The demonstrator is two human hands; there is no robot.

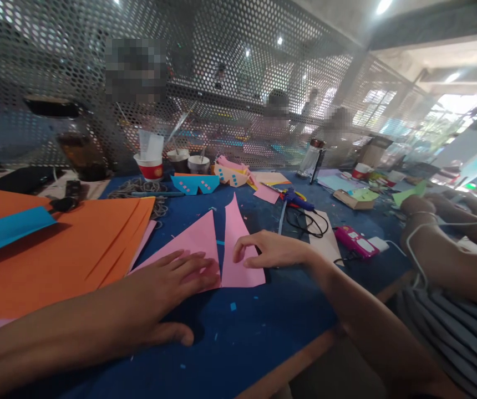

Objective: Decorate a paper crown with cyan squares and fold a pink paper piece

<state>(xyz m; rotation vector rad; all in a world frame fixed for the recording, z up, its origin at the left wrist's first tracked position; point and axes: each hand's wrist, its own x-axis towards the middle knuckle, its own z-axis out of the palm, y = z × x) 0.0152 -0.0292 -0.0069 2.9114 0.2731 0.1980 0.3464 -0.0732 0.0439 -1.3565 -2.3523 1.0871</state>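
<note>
Two pink paper pieces lie side by side on the blue table, a narrow gap between them. My left hand (180, 282) rests with fingers spread over the lower part of the left pink piece (192, 233), a wide triangle. Over the right pink piece (232, 238), a narrower shape with a pointed top, is my right hand (272, 249). Its fingers are bent and apart, with nothing visible between them; whether they touch the paper is hard to tell. Small blue paper scraps (233, 306) are scattered in front of the hands.
Orange sheets (64, 238) with a blue strip (9, 230) cover the left side. Behind are a blue paper mask (196, 183), cups and a red-white cup (149, 168). A glue gun (297, 199) with its cord and a magenta box (355, 243) lie right. Another person's arm (450, 255) reaches in.
</note>
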